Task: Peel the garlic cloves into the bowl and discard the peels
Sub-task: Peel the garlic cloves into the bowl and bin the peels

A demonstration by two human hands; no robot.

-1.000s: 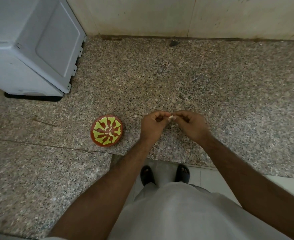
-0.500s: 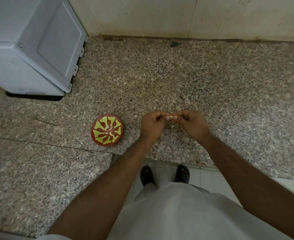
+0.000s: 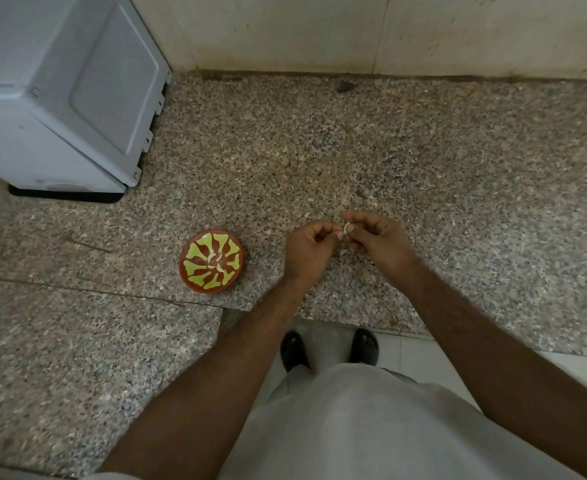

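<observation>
Head view, bottom of the frame: a pale garment and two sandalled feet on a light floor, with both forearms reaching up toward the middle. Just right of centre, over the speckled stone bench, the left hand and right hand meet, fingers curled, pinching one small garlic clove between their tips. The skin looks to be coming off there, held clear of the bowl so peel falls outside it. Left of the hands, the red bowl with its yellow pattern holds a few pale cloves, near enough for an easy drop. Upper left stands a grey-white appliance; tiled wall beyond.
</observation>
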